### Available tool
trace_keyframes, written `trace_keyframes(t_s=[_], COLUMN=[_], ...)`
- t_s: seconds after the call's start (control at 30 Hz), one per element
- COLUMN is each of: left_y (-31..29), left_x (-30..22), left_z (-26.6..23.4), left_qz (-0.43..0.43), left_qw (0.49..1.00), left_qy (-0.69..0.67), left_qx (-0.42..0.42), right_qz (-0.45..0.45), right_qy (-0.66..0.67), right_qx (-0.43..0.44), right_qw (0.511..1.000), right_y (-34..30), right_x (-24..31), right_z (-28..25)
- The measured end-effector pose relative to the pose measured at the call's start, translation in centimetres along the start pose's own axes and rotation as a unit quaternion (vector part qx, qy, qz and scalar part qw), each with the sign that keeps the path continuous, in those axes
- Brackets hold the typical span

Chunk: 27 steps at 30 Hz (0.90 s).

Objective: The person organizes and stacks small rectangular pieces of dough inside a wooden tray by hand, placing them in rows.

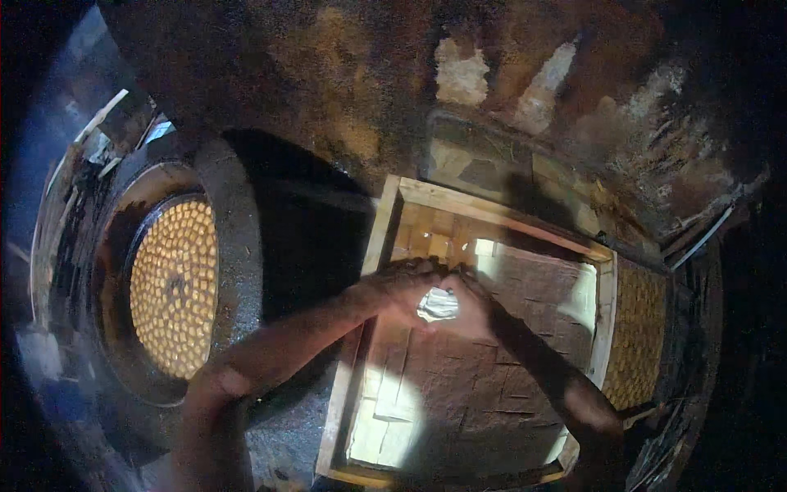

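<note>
A wooden-framed tray [604, 328] holds a pale brown slab [508, 353], scored or split into rectangular pieces; it looks like dough or a similar soft mass. Over the slab's far left part, my left hand [402, 287] and my right hand [471, 307] come together with fingers curled inward. A brightly lit pale patch [438, 304] shows between the palms; whether it is a held piece or the slab beneath, I cannot tell. What the fingertips grip is hidden. Just beyond them, a strip of tan woven-looking base [422, 225] is uncovered at the tray's far left corner.
To the left, a round pan [131, 254] set in a dark surround holds many small golden pieces [176, 287]. Another tray of small yellowish pieces [638, 336] lies beyond the frame's right side. A stained brown wall [352, 90] rises behind. Sunlight falls in patches; much is in shadow.
</note>
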<state>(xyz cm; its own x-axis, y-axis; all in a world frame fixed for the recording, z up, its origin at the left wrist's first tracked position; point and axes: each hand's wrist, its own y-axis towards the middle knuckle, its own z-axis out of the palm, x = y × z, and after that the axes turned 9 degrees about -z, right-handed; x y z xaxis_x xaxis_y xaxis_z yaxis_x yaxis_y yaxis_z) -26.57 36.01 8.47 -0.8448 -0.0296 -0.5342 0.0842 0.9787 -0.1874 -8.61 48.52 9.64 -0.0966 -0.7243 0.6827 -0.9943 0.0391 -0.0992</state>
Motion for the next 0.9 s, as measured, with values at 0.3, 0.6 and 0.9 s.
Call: trace_keyframes(t_s=[0.3, 0.6, 0.9], left_y=[0.6, -3.7, -2.0], left_x=[2.6, -2.4, 0.4], left_z=[3.7, -0.1, 3.5], left_qz=[0.094, 0.036, 0.031], left_qw=[0.985, 0.994, 0.906], left_qy=[-0.123, 0.089, 0.400], left_qx=[-0.075, -0.050, -0.135], right_qz=[-0.077, -0.115, -0.137], right_qy=[0.004, 0.240, -0.134], right_qx=[-0.100, -0.112, -0.155], right_qw=[0.992, 0.957, 0.969], right_y=[-0.1, -1.9, -1.7], right_x=[-0.1, -1.7, -4.9], right_z=[0.9, 2.6, 4.3])
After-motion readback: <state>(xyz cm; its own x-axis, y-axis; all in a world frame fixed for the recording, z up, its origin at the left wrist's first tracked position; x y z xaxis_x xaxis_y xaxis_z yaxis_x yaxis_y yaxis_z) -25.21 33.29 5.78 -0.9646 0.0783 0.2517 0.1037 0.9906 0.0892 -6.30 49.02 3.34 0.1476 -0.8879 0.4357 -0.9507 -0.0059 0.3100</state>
